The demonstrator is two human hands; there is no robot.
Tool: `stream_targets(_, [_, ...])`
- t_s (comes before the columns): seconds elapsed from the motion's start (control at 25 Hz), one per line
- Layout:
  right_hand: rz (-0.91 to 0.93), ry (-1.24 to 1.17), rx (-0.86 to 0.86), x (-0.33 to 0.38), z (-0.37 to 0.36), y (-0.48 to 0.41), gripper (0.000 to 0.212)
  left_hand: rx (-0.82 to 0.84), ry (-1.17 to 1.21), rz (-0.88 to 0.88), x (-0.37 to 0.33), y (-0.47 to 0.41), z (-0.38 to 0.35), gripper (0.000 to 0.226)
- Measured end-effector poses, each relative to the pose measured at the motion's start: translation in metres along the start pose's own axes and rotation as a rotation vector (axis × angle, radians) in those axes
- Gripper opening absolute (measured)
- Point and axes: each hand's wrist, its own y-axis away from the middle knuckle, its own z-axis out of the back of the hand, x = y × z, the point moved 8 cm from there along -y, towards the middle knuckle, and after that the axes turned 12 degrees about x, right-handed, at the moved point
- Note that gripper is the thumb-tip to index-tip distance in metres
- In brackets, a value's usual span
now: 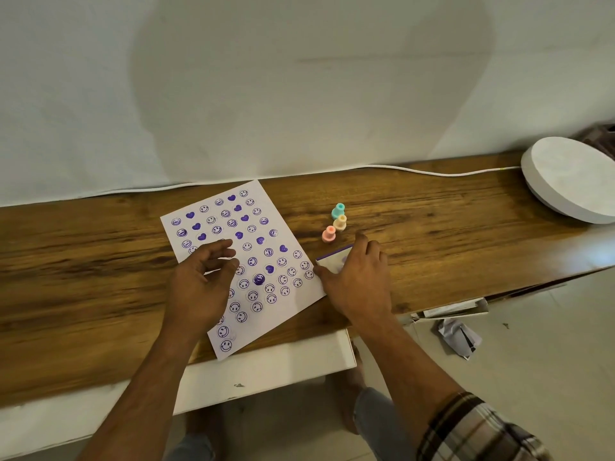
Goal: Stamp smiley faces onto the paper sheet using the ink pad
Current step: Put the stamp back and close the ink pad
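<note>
Paper sheet (253,227) lies angled on the desk (432,207), partly under the left hand (199,287) and reaching the thumb of the right hand (357,277); purple smiley faces and hearts already cover nearly all of it. The left hand hovers over the sheet's near-left part with fingers loosely curled and nothing in them. The right hand rests just off the sheet's right edge, fingers spread over the ink pad (334,257), gripping it at the sides as far as can be seen. No stamp is in either hand: three small stamps, teal (338,210), cream (340,222) and pink (329,233), stand together just beyond the right hand. By my reading, the stamping is close to finished and the pad is being handled, either steadied or shifted. A further print would call for picking up a stamp, pressing it to the pad, then finding one of the few bare spots on the sheet.

Dark-grained wood forms the desk, set against a pale wall with a white cable (432,171) running along its back edge. A round white disc (572,178) sits far beyond the right hand, and crumpled paper (457,337) lies on the tiled floor.
</note>
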Motion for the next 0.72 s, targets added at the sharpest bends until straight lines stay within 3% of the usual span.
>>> stream_targets(0.2, [-0.020,0.003,-0.003,-0.005,-0.002,-0.007,0.113,-0.011,-0.005,0.011,0.001,-0.001,0.005,0.029])
stream_targets(0.4, [-0.020,-0.022,-0.019,-0.003,0.008,-0.002,0.109,-0.133,-0.055,0.115,0.011,0.001,0.023,0.021])
stream_targets(0.48, [0.090,-0.029,-0.172,0.012,0.025,0.009,0.089,-0.179,-0.133,0.150,0.012,0.003,0.029,0.023])
stream_targets(0.56, [0.305,-0.087,-0.218,0.044,0.026,0.019,0.063,-0.200,-0.173,0.184,0.012,0.004,0.031,0.033])
stream_targets(0.64, [0.444,-0.131,-0.092,0.079,0.006,0.024,0.054,-0.194,-0.124,0.222,0.015,0.003,0.030,0.042])
stream_targets(0.72, [0.474,-0.112,0.045,0.100,-0.021,0.022,0.067,-0.195,-0.031,0.271,0.021,0.003,0.028,0.044])
